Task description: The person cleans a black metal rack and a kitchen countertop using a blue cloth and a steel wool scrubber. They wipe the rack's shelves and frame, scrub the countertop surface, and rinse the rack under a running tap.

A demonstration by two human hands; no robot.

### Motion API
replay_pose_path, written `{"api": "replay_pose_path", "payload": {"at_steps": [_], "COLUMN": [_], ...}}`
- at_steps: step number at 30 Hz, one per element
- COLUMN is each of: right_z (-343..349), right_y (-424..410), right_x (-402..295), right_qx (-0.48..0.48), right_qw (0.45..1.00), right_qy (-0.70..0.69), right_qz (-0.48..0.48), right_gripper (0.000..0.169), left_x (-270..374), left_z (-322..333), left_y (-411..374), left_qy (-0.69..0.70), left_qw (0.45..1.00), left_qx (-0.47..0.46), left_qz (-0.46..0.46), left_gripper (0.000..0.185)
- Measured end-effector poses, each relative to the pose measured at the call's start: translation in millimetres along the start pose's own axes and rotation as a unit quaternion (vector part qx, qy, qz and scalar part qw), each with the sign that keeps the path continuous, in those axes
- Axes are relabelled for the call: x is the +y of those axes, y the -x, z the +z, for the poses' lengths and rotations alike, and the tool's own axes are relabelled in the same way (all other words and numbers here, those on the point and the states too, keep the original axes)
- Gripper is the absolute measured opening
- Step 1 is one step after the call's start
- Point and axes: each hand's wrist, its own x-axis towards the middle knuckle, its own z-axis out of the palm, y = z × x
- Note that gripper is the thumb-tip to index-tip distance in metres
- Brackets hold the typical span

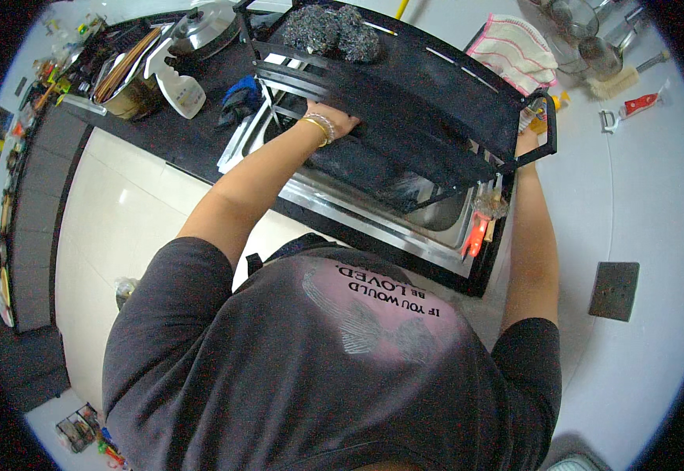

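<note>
A black metal rack (436,106) stands tilted over a stainless steel sink (442,221). My left hand (333,120), with bracelets at the wrist, is at the rack's left part; its fingers are partly hidden behind the dark metal. At the rack's right end, my right hand (527,138) is beside the black side frame, mostly hidden, close to a yellow item (539,120). Two steel wool scourers (333,32) lie on the rack's far side. A striped cloth (515,50) hangs over its far right corner.
A white spray bottle (183,91), a container of chopsticks (127,94) and a lidded metal pot (203,26) are on the dark counter at left. An orange-handled brush (478,232) lies at the sink's right rim. Strainers (577,26) and a brush (615,82) hang on the right wall.
</note>
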Motion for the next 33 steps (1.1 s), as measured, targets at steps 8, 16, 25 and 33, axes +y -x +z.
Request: {"api": "replay_pose_path", "payload": {"at_steps": [8,16,25,33], "right_z": [-4,-25,-3,6], "right_y": [9,0,-1,5], "right_x": [-20,-51,33,20], "right_qx": [0.021,-0.125,-0.078,-0.061], "right_qw": [0.995,0.976,0.993,0.995], "right_qy": [-0.073,0.112,0.045,-0.014], "right_qz": [0.062,0.135,0.074,0.078], "right_gripper": [0.030,0.016,0.024,0.021], "left_x": [34,40,45,11], "left_z": [-60,-47,-44,11], "left_y": [74,120,127,102], "left_qy": [0.031,0.144,0.197,0.435], "left_qw": [0.972,0.916,0.935,0.845], "left_qx": [0.186,0.244,0.265,0.161], "left_qz": [0.139,0.284,0.128,-0.265], "left_gripper": [0.033,0.052,0.032,0.032]}}
